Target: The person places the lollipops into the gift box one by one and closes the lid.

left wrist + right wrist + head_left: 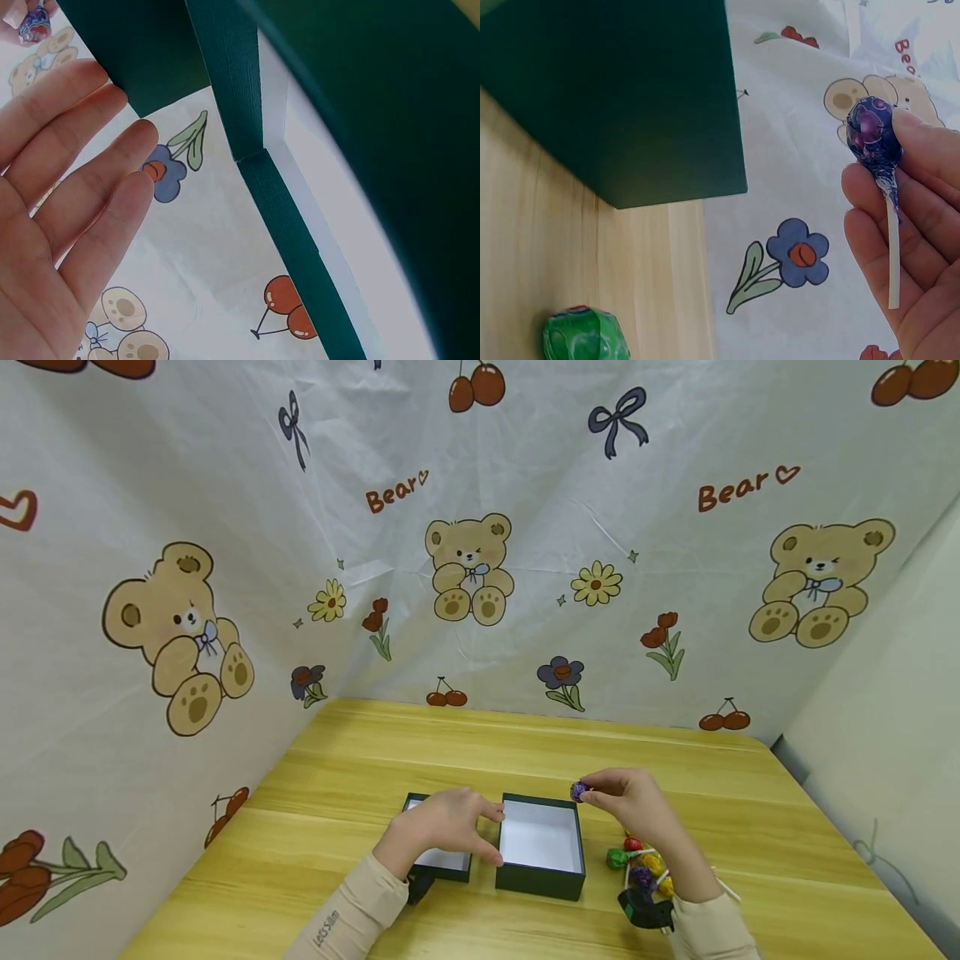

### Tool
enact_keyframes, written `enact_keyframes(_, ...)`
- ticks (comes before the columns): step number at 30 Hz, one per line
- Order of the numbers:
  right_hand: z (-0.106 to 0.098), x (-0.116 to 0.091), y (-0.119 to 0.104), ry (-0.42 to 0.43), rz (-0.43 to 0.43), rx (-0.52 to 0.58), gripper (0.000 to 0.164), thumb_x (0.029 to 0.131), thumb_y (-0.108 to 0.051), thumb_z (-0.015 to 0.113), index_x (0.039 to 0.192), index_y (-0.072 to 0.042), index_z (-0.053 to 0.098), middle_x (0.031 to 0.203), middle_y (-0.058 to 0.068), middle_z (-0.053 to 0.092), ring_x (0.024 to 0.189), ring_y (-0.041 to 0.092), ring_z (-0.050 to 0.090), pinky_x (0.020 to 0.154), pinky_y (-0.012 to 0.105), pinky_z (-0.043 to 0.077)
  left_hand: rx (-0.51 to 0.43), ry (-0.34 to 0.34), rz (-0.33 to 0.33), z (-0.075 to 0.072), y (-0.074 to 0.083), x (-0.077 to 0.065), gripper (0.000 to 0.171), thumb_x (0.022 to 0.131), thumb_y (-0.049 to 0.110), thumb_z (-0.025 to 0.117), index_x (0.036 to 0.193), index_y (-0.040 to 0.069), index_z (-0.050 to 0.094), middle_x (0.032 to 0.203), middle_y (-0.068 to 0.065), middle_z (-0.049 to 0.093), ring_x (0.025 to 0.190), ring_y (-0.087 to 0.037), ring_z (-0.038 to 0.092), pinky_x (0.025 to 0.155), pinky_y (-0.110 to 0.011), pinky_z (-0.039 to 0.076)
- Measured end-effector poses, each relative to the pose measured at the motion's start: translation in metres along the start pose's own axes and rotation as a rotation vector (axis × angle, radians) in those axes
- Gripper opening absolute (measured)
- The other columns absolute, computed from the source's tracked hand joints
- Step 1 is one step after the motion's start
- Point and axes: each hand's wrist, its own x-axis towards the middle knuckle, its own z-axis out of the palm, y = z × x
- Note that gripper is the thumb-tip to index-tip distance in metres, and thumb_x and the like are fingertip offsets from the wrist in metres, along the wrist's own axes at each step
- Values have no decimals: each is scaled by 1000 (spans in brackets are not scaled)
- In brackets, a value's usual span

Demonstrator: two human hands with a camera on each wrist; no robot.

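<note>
My right hand (pixel 628 800) pinches a purple-wrapped lollipop (pixel 874 135) between thumb and fingers, its white stick lying along the fingers in the right wrist view. In the head view that hand is beside the far right corner of a green box (pixel 542 882) with a white inside. My left hand (pixel 453 822) is at the box's left side, thumb and fingers spread and relaxed with nothing held. Its fingers (pixel 112 150) show extended in the left wrist view. Under and behind the left hand lies a second, shallower green-edged box part (pixel 450 870), partly hidden by that hand.
Right of the box lies a pile of wrapped lollipops, among them a green one (pixel 617 858), a red one (pixel 633 843) and a yellow one (pixel 654 863); the right forearm partly covers it. A bear-printed cloth (pixel 525 668) hangs behind the wooden table (pixel 375 752).
</note>
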Motion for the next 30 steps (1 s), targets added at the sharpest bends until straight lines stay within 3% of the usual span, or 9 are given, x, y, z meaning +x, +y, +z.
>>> enact_keyframes(6, 7, 1, -3, -10, -28, -16, 17, 93, -12, 70, 108, -6, 77, 101, 6, 77, 92, 21, 72, 77, 25, 58, -4, 2, 1, 0, 0, 1, 61, 78, 52, 82, 128, 20, 70, 144, 5, 59, 72, -6, 57, 74, -22, 46)
enact_keyframes(9, 11, 1, -6, -26, -47, -21, 18, 94, -15, 71, 108, -6, 77, 100, 5, 77, 89, 14, 71, 76, 26, 57, -4, 5, 0, 0, -1, 1, 60, 77, 52, 82, 127, 20, 71, 143, 5, 59, 93, -9, 66, 77, -22, 48)
enact_keyframes(12, 15, 1, -8, -49, -68, -3, 18, 94, -14, 70, 108, -4, 76, 100, 7, 77, 89, 17, 71, 75, 25, 57, 7, 8, 9, 1, -1, 1, 60, 77, 53, 82, 127, 20, 71, 143, 4, 60, 110, -13, 66, 80, -22, 49)
enact_keyframes(15, 18, 1, -10, -66, -80, 18, 17, 94, -13, 70, 106, -3, 76, 98, 8, 76, 88, 21, 71, 73, 23, 56, 6, 6, 17, 1, -2, 2, 60, 78, 53, 82, 127, 20, 71, 143, 4, 60, 91, -12, 67, 78, -22, 48)
enact_keyframes(18, 22, 1, -12, -71, -94, 16, 16, 93, -13, 71, 105, -3, 76, 97, 7, 77, 87, 20, 71, 72, 22, 56, -1, 2, 11, 1, -2, 2, 60, 77, 52, 82, 127, 20, 71, 143, 5, 59, 83, -11, 65, 75, -22, 46)
enact_keyframes(24, 33, 3, -14, -84, -130, -3, 13, 92, -10, 72, 102, -4, 76, 96, 8, 76, 85, 14, 72, 70, 22, 57, 15, 8, 3, 0, -1, 3, 60, 77, 55, 81, 126, 21, 72, 142, 6, 60, 117, -13, 64, 85, -23, 51)
enact_keyframes(30, 41, 2, -14, -108, -167, 22, 15, 90, -9, 73, 102, -1, 76, 96, 11, 76, 83, 12, 72, 69, 22, 56, 26, 2, 4, 0, 0, 3, 61, 78, 55, 81, 126, 21, 72, 142, 5, 60, 124, -15, 62, 88, -26, 53)
